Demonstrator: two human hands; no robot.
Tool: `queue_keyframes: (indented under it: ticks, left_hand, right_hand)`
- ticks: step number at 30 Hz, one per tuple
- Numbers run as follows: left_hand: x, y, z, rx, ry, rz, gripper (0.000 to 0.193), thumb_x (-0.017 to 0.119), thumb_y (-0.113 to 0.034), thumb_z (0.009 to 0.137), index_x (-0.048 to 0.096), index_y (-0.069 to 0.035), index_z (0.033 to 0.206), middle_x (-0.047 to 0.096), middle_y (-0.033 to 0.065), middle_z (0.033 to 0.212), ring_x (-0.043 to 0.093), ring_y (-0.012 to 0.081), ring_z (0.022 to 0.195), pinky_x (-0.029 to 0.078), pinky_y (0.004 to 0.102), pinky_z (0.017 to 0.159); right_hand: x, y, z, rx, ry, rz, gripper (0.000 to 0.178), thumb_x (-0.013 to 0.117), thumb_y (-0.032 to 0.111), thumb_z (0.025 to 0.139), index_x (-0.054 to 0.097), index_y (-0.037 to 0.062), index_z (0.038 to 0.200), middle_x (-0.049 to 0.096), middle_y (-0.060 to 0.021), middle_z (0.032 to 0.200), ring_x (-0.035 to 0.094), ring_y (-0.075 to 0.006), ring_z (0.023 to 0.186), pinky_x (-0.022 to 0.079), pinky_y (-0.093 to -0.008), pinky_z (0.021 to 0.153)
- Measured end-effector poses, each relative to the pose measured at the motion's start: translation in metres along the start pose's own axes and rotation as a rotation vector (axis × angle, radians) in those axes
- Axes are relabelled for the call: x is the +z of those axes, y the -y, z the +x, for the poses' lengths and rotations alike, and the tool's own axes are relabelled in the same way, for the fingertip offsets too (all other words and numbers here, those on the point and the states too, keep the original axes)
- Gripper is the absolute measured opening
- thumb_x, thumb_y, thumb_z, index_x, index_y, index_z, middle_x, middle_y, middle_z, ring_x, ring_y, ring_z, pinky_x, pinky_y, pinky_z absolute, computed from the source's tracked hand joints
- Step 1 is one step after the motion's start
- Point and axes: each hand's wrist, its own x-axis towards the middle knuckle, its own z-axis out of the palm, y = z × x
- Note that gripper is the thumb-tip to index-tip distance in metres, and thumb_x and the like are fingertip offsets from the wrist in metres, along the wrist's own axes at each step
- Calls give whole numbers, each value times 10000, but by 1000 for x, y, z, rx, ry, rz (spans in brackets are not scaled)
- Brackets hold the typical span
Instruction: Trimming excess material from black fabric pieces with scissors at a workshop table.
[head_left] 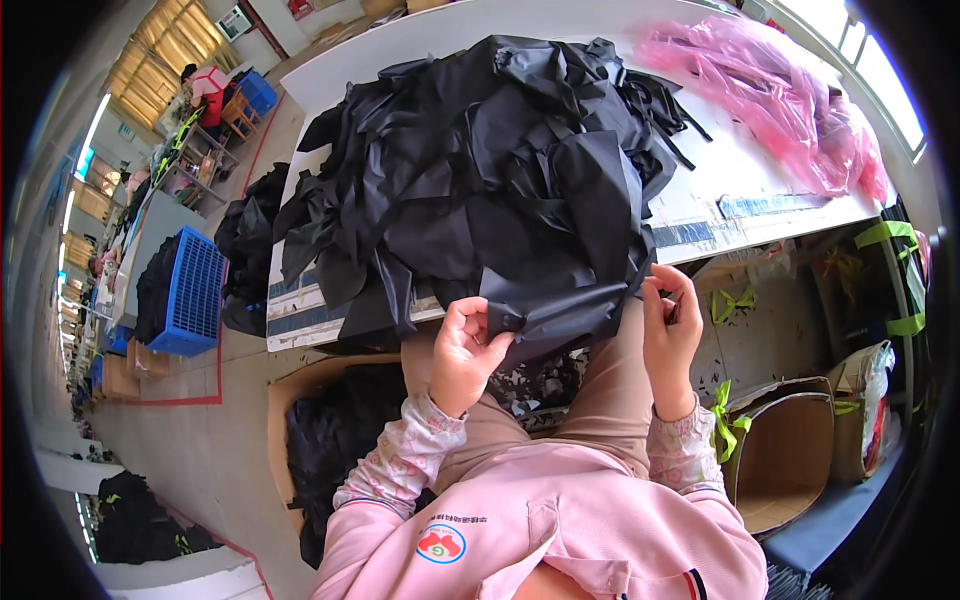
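White table [728,158]; left hand [462,358] pinches fabric [570,312]; shirt logo [441,544].

Yellow curtains [150,75] hang at upper left, a grey floor [180,445] with red lines [185,403] spreads at left, and a bright window [888,88] glows upper right.

Black fabric piece [572,314], lightly creased

Black fabric heap [500,180] blocks table [722,168]; gap beside pink plastic [790,115].
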Motion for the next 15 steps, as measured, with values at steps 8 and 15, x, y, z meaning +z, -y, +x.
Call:
queue_keyframes:
  ticks: [8, 15]
  left_hand:
    - [24, -4, -9, 146, -2, 35, 576, 595, 121, 836, 339, -40, 1326, 588, 83, 960, 593, 130, 876, 492, 256, 797]
    - [22, -18, -6, 62, 15, 194, 336, 611, 99, 847, 564, 34, 1174, 623, 51, 996, 591, 73, 860, 473, 190, 753]
  right_hand:
    - [47, 61, -40, -163, 410, -6, 355, 753, 71, 760, 598, 45, 1079, 603, -118, 980, 602, -216, 647, 480, -280, 554]
    - [39, 37, -34, -131, 492, 50, 191, 691, 11, 804, 628, 24, 984, 614, -96, 849, 592, -195, 617, 466, -278, 545]
